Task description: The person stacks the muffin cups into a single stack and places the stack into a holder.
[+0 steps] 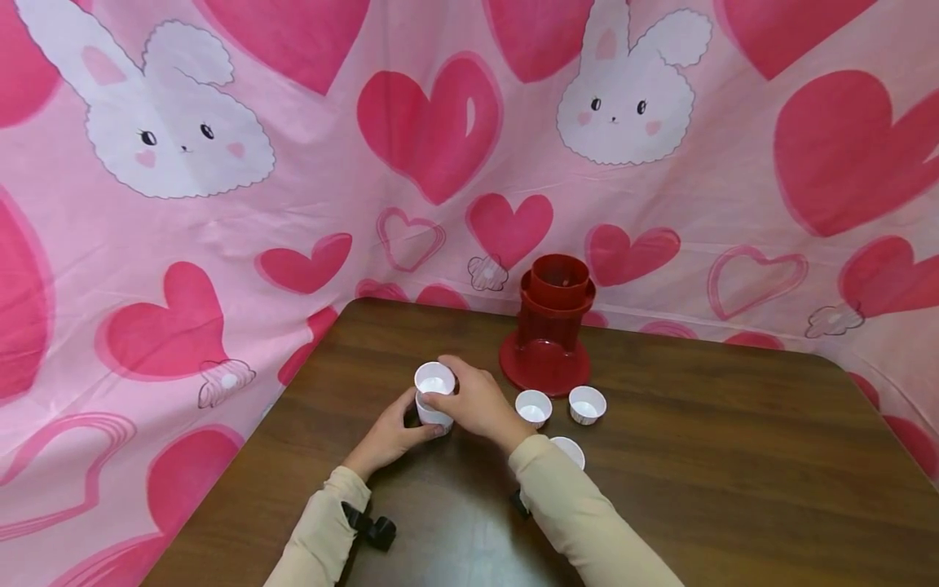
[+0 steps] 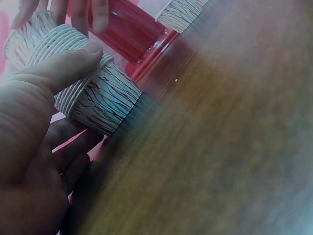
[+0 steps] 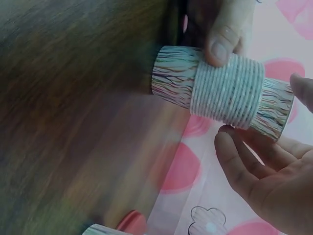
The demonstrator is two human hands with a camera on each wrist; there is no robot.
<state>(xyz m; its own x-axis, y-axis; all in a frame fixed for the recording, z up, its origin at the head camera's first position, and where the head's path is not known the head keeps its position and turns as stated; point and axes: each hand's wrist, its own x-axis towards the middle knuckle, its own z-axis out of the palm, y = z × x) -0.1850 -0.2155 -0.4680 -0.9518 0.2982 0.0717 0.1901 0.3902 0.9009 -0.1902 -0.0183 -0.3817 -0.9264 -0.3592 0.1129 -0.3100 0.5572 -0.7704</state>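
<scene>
My left hand [image 1: 385, 440] grips a stack of white paper baking cups [image 3: 227, 90] near the left part of the table, its thumb across the stacked rims. Colored wavy lines mark the sides of the cups. A top cup [image 1: 434, 377] stands up out of the stack, its white inside facing up. My right hand [image 1: 477, 403] holds this top cup between thumb and fingers; in the right wrist view some of its fingertips [image 3: 225, 142] lie close beside the rims. Three single cups stand to the right: two upright cups [image 1: 533, 409] [image 1: 587, 405] and a third cup [image 1: 568, 451] partly hidden by the right sleeve.
A red plastic cylinder on a round base [image 1: 544, 367] stands behind the single cups. The brown wooden table [image 1: 734, 456] extends to the right. A pink cloth with hearts and rabbits [image 1: 308, 163] hangs along the back and left. Black wrist mounts [image 1: 370, 526] are on the sleeves.
</scene>
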